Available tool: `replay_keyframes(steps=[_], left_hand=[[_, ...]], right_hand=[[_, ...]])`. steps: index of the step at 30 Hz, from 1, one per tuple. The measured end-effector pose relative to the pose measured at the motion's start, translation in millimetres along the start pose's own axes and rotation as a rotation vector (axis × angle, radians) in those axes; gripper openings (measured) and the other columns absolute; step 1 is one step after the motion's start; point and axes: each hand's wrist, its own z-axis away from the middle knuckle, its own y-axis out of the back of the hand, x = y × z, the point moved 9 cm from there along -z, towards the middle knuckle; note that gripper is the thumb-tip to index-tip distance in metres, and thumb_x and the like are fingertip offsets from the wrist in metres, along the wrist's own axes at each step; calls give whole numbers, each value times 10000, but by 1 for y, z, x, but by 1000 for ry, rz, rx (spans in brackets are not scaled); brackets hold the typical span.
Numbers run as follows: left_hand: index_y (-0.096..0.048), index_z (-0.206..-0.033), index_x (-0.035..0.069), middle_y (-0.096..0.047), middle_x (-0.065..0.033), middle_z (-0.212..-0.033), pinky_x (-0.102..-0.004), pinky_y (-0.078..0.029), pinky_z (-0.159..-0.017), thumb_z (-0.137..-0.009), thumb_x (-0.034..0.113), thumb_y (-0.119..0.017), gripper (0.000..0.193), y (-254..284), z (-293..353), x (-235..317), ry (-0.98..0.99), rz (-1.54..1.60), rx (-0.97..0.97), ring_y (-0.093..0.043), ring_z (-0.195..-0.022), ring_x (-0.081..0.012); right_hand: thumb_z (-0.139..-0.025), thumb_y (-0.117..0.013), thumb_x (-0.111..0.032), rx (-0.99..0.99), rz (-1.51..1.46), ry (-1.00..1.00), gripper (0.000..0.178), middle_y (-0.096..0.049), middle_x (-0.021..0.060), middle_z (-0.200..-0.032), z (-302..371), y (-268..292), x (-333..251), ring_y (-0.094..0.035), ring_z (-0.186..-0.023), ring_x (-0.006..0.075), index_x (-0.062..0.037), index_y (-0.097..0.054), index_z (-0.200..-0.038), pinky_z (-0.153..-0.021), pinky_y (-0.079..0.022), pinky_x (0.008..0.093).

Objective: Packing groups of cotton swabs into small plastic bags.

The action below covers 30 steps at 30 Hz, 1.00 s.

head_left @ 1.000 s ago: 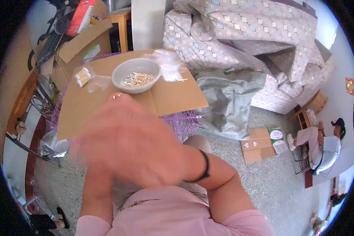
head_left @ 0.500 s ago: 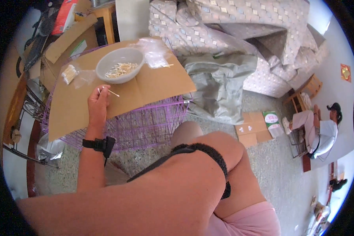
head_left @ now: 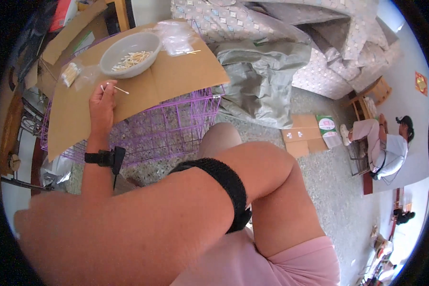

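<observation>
Left hand (head_left: 102, 100): narrowed to a pinch on what appear to be two cotton swabs (head_left: 121, 89), held over the cardboard sheet (head_left: 176, 71), on the near side of the bowl (head_left: 117, 50). The clearer swab's long axis runs rightward, sloping slightly toward the wearer, white tip outermost. Right hand (head_left: 114, 224): close to the lens, fingers not discernible; its grip cannot be told. Beyond: one bundle (head_left: 70, 74) lies gathered in clear film; many loose swabs (head_left: 132, 60) remain ungathered in the bowl.
</observation>
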Motion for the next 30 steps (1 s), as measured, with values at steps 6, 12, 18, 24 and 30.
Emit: replay_keyframes(steps=[6,12,18,24,30], left_hand=[[-643,-1050,59,-531,57,-776,-188,-348,-523,-955,226,-550,214,-6,7,17,-182,-292,7,-419,-622,-16],[-650,-934,27,-650,-36,-838,-303,-482,-731,-915,238,-569,227,-19,6,20,-194,-237,-23,-589,-807,-123],[-646,-909,52,-557,66,-740,-188,-324,-477,-923,192,-572,159,-4,9,19,-55,-89,-2,-410,-566,-7],[-652,-930,46,-587,36,-770,-216,-417,-612,-922,194,-574,168,-9,-1,15,-166,-26,-9,-488,-690,-41],[-650,-930,31,-608,22,-797,-234,-444,-679,-918,182,-571,171,0,5,14,-115,-60,6,-519,-756,-54]], right_hand=[[-839,-518,-190,-96,-65,-3,232,-601,140,-969,-11,-44,0,-579,-890,290,-36,-602,-991,-784,-464,424],[-832,-525,-188,-216,-518,142,232,-600,141,-959,-39,-140,-33,-581,-881,291,-34,-600,-988,-778,-466,424],[-826,-531,-186,-207,-640,111,232,-600,142,-950,-38,-164,-42,-583,-873,292,-31,-598,-984,-771,-468,425],[-819,-538,-185,-268,-647,121,232,-600,143,-940,-43,-173,-46,-586,-864,293,-28,-596,-981,-764,-470,425],[-812,-544,-183,-401,-604,125,233,-600,144,-930,-42,-192,-53,-588,-855,295,-26,-594,-977,-758,-472,425]])
